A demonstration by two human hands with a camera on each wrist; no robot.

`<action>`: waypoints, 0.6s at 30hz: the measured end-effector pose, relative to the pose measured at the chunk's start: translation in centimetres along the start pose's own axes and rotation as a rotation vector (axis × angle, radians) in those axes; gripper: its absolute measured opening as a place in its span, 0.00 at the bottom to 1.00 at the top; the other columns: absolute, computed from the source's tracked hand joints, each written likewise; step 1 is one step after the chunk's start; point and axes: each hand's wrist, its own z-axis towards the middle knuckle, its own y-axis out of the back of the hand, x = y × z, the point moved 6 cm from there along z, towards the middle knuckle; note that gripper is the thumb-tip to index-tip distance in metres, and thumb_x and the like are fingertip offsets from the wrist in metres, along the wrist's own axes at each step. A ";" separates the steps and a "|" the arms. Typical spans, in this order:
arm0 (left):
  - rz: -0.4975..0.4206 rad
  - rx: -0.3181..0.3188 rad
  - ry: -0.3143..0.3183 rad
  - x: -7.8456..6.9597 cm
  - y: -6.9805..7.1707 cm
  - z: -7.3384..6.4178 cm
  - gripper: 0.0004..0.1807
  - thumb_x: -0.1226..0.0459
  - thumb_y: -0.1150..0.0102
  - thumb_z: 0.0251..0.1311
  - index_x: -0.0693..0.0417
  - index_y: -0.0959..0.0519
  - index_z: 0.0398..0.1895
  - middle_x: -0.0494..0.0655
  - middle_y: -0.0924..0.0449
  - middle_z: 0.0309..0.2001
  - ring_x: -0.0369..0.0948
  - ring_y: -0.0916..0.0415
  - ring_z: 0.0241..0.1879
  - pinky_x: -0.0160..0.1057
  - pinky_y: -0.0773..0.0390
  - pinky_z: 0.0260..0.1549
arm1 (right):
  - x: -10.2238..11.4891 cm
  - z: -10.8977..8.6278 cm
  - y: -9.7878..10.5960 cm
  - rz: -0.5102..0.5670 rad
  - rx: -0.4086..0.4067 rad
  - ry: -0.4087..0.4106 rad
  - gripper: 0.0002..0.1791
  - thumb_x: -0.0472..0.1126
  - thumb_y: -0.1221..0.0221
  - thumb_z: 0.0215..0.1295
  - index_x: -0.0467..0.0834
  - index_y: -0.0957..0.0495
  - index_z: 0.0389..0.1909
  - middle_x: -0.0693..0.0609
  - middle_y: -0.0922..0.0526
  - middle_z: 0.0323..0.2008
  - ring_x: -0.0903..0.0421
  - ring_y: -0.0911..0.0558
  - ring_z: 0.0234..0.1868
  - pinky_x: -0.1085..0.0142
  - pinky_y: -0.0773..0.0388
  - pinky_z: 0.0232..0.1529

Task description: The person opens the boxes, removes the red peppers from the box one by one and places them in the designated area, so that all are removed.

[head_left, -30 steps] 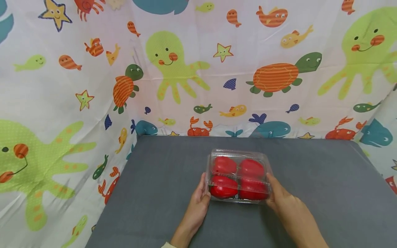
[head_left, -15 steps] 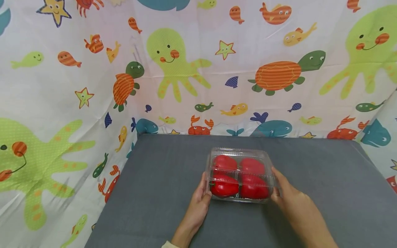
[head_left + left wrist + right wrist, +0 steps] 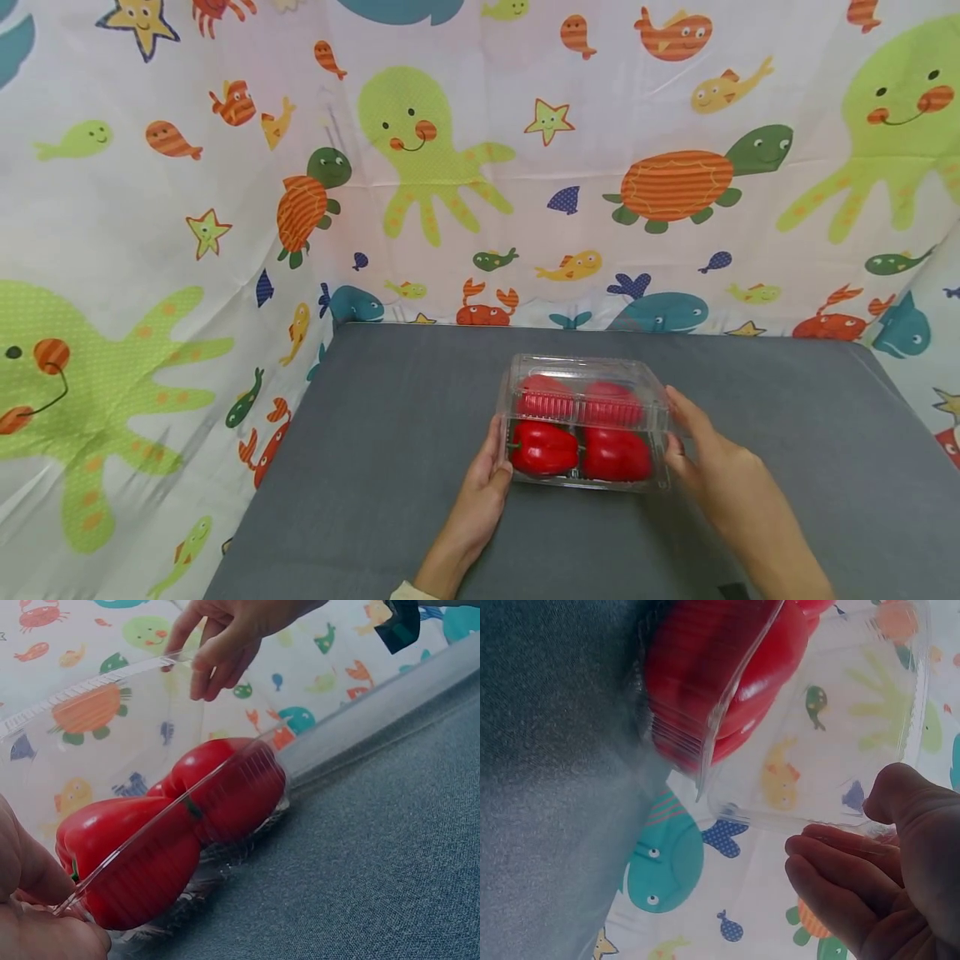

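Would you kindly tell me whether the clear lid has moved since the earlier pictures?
Yes: in the head view, the clear lid has swung up, its front edge moving toward the back edge of the gray tabletop.

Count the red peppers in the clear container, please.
4: front-left pepper, front-right pepper, and, seen through the lid, back-left pepper and back-right pepper.

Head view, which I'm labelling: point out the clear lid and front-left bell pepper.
Clear plastic lid (image 3: pixel 579 408), head view: ridged front wall.
Front-left red bell pepper (image 3: pixel 546 449), head view: middle of its side.
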 end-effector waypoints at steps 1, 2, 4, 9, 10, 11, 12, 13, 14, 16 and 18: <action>-0.003 -0.001 0.000 0.0 0.0 0.0 0.41 0.78 0.64 0.76 0.54 0.62 0.87 0.44 0.64 0.87 0.42 0.66 0.85 0.38 0.54 0.78 | 0.0 0.1 0.1 -0.001 -0.009 0.006 0.54 0.30 0.19 0.47 0.42 0.34 0.77 0.48 0.14 0.25 0.74 0.39 0.13 0.74 0.32 0.15; -0.007 -0.002 -0.001 -0.1 0.0 0.0 0.41 0.78 0.64 0.76 0.54 0.62 0.87 0.43 0.64 0.87 0.42 0.66 0.85 0.38 0.54 0.78 | -0.1 0.1 0.1 -0.002 -0.012 0.009 0.54 0.30 0.19 0.47 0.42 0.34 0.77 0.51 0.18 0.22 0.74 0.40 0.13 0.74 0.32 0.15; -0.008 -0.001 -0.006 -0.1 0.0 0.0 0.41 0.78 0.64 0.76 0.54 0.62 0.87 0.43 0.64 0.87 0.41 0.66 0.85 0.37 0.54 0.78 | -0.1 0.3 0.4 0.003 -0.031 0.022 0.54 0.30 0.19 0.46 0.43 0.34 0.77 0.56 0.22 0.18 0.74 0.41 0.13 0.74 0.33 0.14; -0.010 -0.008 -0.015 -0.3 -0.1 0.0 0.40 0.78 0.64 0.77 0.54 0.62 0.87 0.45 0.64 0.87 0.43 0.67 0.85 0.38 0.54 0.78 | -0.1 1.0 0.9 0.022 -0.091 0.075 0.52 0.28 0.20 0.45 0.41 0.31 0.75 0.50 0.15 0.24 0.72 0.37 0.13 0.77 0.33 0.15; -0.013 -0.010 -0.014 -0.2 -0.1 0.1 0.40 0.78 0.65 0.77 0.54 0.62 0.87 0.46 0.64 0.87 0.43 0.67 0.85 0.39 0.54 0.78 | -0.1 1.1 1.0 0.024 -0.097 0.083 0.51 0.28 0.20 0.45 0.40 0.30 0.74 0.45 0.11 0.30 0.71 0.35 0.13 0.78 0.32 0.15; -0.015 -0.010 -0.011 -0.2 -0.1 0.1 0.40 0.78 0.65 0.77 0.55 0.63 0.87 0.47 0.65 0.87 0.44 0.67 0.85 0.39 0.55 0.78 | -0.1 1.2 1.0 0.027 -0.096 0.083 0.51 0.28 0.21 0.46 0.40 0.30 0.74 0.42 0.09 0.37 0.70 0.33 0.12 0.79 0.32 0.16; -0.018 -0.010 -0.009 -0.2 -0.2 0.1 0.40 0.78 0.65 0.77 0.55 0.63 0.87 0.47 0.65 0.87 0.44 0.68 0.85 0.40 0.55 0.78 | -0.2 1.3 1.1 0.028 -0.096 0.081 0.50 0.28 0.21 0.46 0.39 0.30 0.74 0.38 0.09 0.44 0.69 0.31 0.12 0.79 0.31 0.17; -0.019 -0.009 -0.007 -0.1 -0.2 0.1 0.40 0.78 0.65 0.77 0.55 0.63 0.87 0.48 0.66 0.87 0.45 0.68 0.85 0.40 0.56 0.78 | -0.2 1.4 1.1 0.029 -0.093 0.079 0.50 0.28 0.21 0.46 0.39 0.30 0.74 0.36 0.11 0.50 0.67 0.28 0.12 0.79 0.30 0.17; -0.019 -0.007 -0.007 -0.1 -0.2 0.0 0.40 0.78 0.65 0.77 0.55 0.63 0.87 0.48 0.66 0.87 0.45 0.69 0.85 0.40 0.56 0.78 | -0.2 1.6 1.1 0.027 -0.091 0.075 0.50 0.28 0.21 0.47 0.39 0.30 0.74 0.35 0.12 0.53 0.66 0.26 0.13 0.79 0.29 0.18; -0.020 -0.005 -0.008 -0.2 -0.2 0.0 0.40 0.77 0.65 0.77 0.56 0.64 0.87 0.49 0.67 0.87 0.46 0.69 0.85 0.41 0.56 0.79 | -0.3 1.8 1.2 0.026 -0.088 0.063 0.49 0.28 0.21 0.48 0.40 0.30 0.74 0.34 0.13 0.54 0.65 0.25 0.13 0.79 0.29 0.18; -0.024 -0.006 -0.003 -0.2 -0.3 0.0 0.40 0.77 0.64 0.77 0.55 0.63 0.87 0.48 0.67 0.87 0.46 0.69 0.85 0.41 0.55 0.78 | -0.3 1.9 1.3 0.031 -0.092 0.057 0.48 0.27 0.22 0.49 0.40 0.30 0.74 0.34 0.13 0.53 0.67 0.28 0.12 0.79 0.32 0.16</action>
